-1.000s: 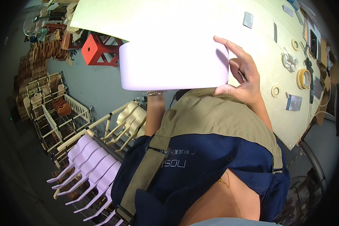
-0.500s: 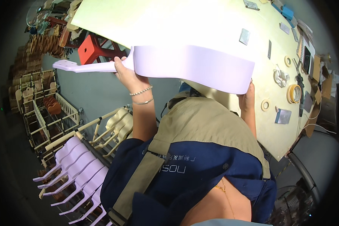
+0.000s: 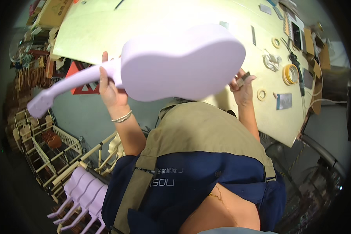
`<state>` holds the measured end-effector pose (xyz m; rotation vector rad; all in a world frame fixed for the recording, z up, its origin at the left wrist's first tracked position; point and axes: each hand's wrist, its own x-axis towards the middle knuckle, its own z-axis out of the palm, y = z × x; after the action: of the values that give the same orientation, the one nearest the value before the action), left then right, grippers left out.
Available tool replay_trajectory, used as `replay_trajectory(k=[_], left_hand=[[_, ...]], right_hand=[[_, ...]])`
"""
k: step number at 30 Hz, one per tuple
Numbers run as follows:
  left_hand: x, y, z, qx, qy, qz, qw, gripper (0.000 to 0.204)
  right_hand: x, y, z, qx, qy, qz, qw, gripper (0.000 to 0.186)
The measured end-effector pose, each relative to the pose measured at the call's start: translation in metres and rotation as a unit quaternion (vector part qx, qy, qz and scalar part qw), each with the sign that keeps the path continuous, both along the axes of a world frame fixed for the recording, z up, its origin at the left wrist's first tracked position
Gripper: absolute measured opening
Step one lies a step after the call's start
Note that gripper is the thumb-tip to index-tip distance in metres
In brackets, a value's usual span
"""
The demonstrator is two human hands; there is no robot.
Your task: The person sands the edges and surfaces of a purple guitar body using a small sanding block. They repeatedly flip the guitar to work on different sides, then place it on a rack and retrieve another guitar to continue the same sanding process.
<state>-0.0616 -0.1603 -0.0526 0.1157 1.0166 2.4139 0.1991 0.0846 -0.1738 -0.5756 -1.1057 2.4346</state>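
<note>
From the head camera, we have the lilac instrument (image 3: pixel 179 76) front and centre, guitar-shaped, held up between two hands and overlapping the edge of the pale table (image 3: pixel 280 124) in our view. Its broad, plain face is turned our way, and the neck (image 3: pixel 76 81) runs off to the left, down to the headstock (image 3: pixel 39 105).

Look at the left hand (image 3: pixel 116 95): it's clamped on the neck, right beside where that meets the rounded part, with fingers on either side and one fingertip poking up past the upper edge. A bracelet (image 3: pixel 122 117) circles that wrist.

Over to the right hand (image 3: pixel 243 93), and we find it at the instrument's far rounded end, thumb and fingers closed on a small grey-brown piece (image 3: pixel 243 79). Whether those fingers also touch the instrument, we can't tell.

Out on the table, to the right, we spot a small tape ring (image 3: pixel 261 94) near that hand, a blue-and-grey block (image 3: pixel 284 101) further along, a fat yellow tape roll (image 3: pixel 290 74) and a crumpled white wad (image 3: pixel 272 62). Behind the neck there's a red stool (image 3: pixel 80 89), and down at lower left, more lilac instruments (image 3: pixel 85 192) line up side by side.
</note>
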Motion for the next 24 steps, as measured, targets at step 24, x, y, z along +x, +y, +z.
replay_trajectory(k=[24], left_hand=[[0.021, 0.091, 0.009, -0.090, 0.265, -0.089, 0.956, 0.074]], right_hand=[[-0.014, -0.011, 0.047, 0.374, -0.230, -0.227, 0.869, 0.066]])
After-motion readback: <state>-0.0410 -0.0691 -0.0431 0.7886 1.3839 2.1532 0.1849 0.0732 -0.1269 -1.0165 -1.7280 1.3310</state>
